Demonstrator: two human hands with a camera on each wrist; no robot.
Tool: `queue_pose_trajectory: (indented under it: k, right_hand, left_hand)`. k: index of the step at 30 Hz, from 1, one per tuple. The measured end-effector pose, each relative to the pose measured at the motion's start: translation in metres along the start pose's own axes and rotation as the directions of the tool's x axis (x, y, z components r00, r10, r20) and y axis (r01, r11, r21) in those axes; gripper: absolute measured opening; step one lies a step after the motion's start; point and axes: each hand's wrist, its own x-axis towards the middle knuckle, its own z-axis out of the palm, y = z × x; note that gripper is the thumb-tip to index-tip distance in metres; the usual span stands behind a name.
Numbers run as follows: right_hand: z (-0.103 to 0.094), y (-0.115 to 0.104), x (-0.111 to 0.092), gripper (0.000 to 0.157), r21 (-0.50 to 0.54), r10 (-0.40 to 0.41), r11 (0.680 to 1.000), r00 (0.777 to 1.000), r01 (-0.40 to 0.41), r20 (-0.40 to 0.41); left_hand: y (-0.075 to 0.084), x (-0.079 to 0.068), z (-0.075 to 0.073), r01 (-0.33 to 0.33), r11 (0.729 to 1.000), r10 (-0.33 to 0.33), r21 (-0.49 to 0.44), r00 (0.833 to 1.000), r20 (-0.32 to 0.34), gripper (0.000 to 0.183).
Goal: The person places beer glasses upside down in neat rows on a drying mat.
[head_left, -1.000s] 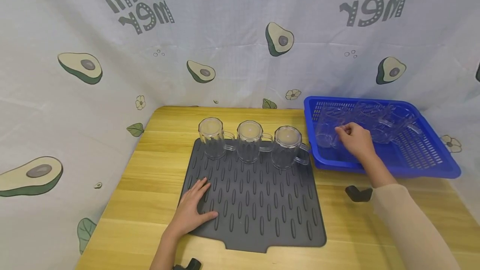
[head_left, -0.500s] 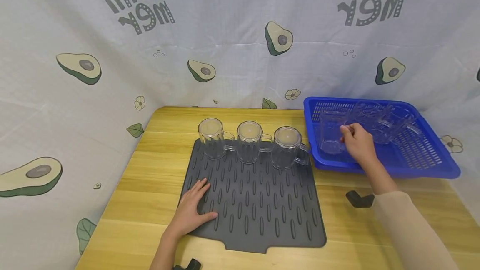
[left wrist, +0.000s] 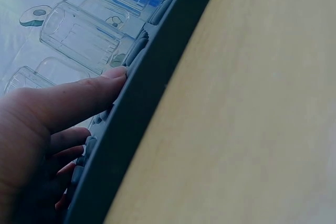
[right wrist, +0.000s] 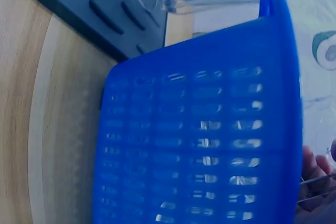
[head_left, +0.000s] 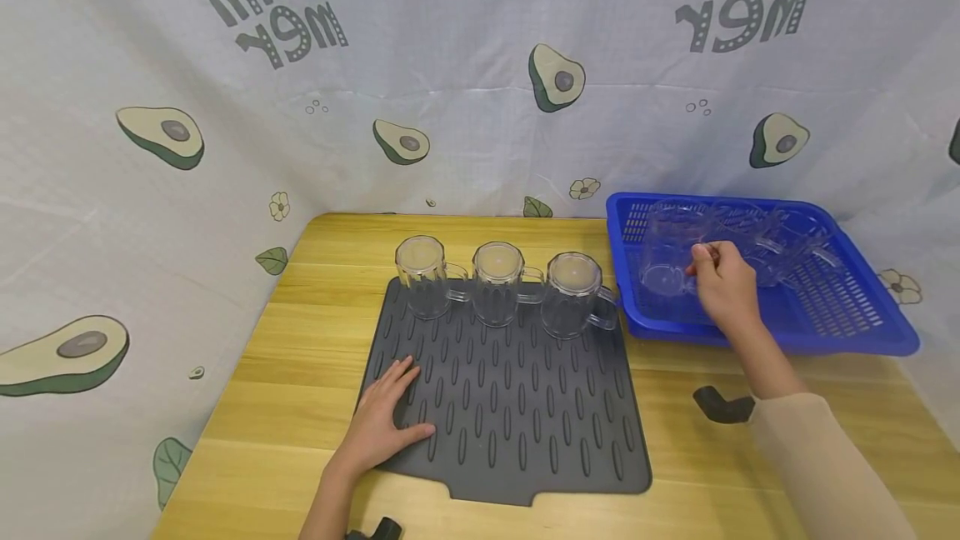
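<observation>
Clear glass mug (head_left: pixel 670 247), and in the head view we have it in the blue basket (head_left: pixel 840 346), over at its left end! The right hand (head_left: pixel 726 283) is on it, fingers clamped at the handle side, though we can't tell whether the mug touches the basket floor. Other clear mugs (head_left: pixel 798 244) crowd in just beyond. Across to the left hand (head_left: pixel 380 423): it lies flat on the left edge of the dark grey mat (head_left: pixel 517 461), thumb spread well apart from the other fingers. Along the mat's far edge we count three glass mugs (head_left: pixel 497 286) in a row, handles to the right, all on the wooden table (head_left: pixel 281 382) before an avocado-print cloth (head_left: pixel 465 32).

To the left wrist view, and we're tight on that thumb resting at the mat's rim, the other fingers tucked behind, mugs beyond.

Now the right wrist view: the basket's slotted blue wall takes up the middle, mat just beside it, and at the right edge we catch fingers past the rim against thin glassy lines, too cropped to read their grip.
</observation>
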Motion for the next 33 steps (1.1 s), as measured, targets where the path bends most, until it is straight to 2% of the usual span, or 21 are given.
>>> queue_pose_trajectory:
  k: [9, 20, 33]
  right_hand:
    - [-0.003, -0.012, -0.006, 0.046, 0.018, -0.013, 1.0, 0.997, 0.015, -0.081]
    - [-0.005, -0.032, -0.016, 0.038, 0.097, -0.058, 0.992, 0.978, 0.078, -0.199]
    - [-0.011, -0.047, -0.027, 0.033, 0.136, -0.088, 0.983, 0.965, 0.124, -0.248]
  left_hand:
    - [0.001, -0.001, -0.001, 0.0, 1.0, 0.0, -0.011, 1.0, 0.008, 0.088]
    - [0.003, -0.001, -0.001, 0.003, 1.0, -0.003, -0.004, 1.0, 0.002, 0.088]
    - [0.001, -0.001, 0.0, 0.006, 1.0, -0.006, -0.005, 1.0, 0.01, 0.088]
